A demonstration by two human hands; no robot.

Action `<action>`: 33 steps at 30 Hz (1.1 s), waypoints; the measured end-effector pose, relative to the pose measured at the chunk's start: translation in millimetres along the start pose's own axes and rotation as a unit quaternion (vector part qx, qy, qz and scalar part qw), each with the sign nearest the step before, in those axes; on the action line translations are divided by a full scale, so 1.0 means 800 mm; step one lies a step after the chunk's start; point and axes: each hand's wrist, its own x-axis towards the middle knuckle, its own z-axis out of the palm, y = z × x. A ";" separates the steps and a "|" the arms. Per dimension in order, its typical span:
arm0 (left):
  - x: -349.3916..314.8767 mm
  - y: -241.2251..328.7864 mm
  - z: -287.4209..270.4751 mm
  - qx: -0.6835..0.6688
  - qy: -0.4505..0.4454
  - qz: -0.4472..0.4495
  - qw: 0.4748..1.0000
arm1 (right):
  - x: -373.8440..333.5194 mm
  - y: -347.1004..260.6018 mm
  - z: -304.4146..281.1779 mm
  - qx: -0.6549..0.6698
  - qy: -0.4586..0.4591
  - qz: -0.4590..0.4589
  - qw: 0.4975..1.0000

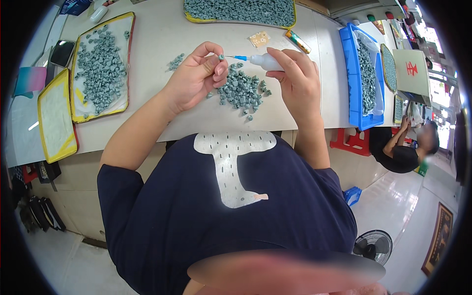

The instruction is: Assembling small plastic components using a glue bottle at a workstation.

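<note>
"What do you have in your left hand?"

"My left hand (204, 71) is pinched almost closed, thumb against index finger, around a small, chunky, grey-green piece (221, 57). I hold it up above the counter (162, 34), the other fingers curled loosely in toward my palm."

"And the right?"

"My right hand (297, 73) is wrapped partway round a translucent white squeeze bottle (268, 62), thumb below and fingers over the top. The bottle lies nearly level and points left. It ends in a bright blue nozzle collar (240, 58) with a thin needle tip aimed at the piece. The tip is right beside it; I can't tell whether they touch."

"Where are the other pieces?"

"A loose heap of matching grey-green pieces (241, 91) lies on the counter just below the bottle, between my hands. A smaller cluster of grey-green pieces (176, 62) sits to the left of my left hand."

"What else is around you?"

"Well to my left is a yellow-rimmed rectangular tray (130, 64) with more pieces spread on its pale lining. Beyond the bottle, a small beige floral-patterned square (259, 39) lies near an orange-and-green tube (298, 42). Off to my right stands a blue rectangular plastic crate (351, 73), lined with clear plastic and holding more pieces."
</note>
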 end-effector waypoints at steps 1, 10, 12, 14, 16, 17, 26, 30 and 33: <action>0.000 0.000 0.000 0.000 0.000 0.000 1.000 | 0.000 0.000 0.000 -0.018 0.006 -0.008 1.000; -0.002 0.002 -0.001 0.000 0.003 -0.017 1.000 | 0.008 -0.009 -0.003 -0.108 0.014 -0.045 0.993; -0.002 0.002 -0.002 0.002 0.000 -0.015 1.000 | 0.010 -0.011 -0.004 -0.114 0.015 -0.045 0.992; -0.003 0.002 -0.003 0.003 0.001 -0.015 1.000 | 0.010 -0.012 -0.006 -0.135 0.019 -0.056 0.989; -0.003 0.002 -0.003 0.006 0.002 -0.017 1.000 | 0.012 -0.014 -0.008 -0.146 0.022 -0.061 0.987; -0.003 0.002 -0.003 0.007 0.002 -0.017 1.000 | 0.013 -0.016 -0.010 -0.154 0.022 -0.066 0.986; -0.003 0.001 -0.002 0.028 0.012 -0.020 0.999 | 0.015 -0.018 -0.014 -0.158 0.019 -0.074 0.985; -0.002 0.003 0.004 0.025 0.020 -0.025 0.999 | 0.006 0.004 -0.009 -0.067 0.037 -0.012 0.997; 0.000 0.002 0.014 0.027 0.037 -0.042 0.998 | -0.007 0.032 0.018 0.056 0.058 0.090 0.993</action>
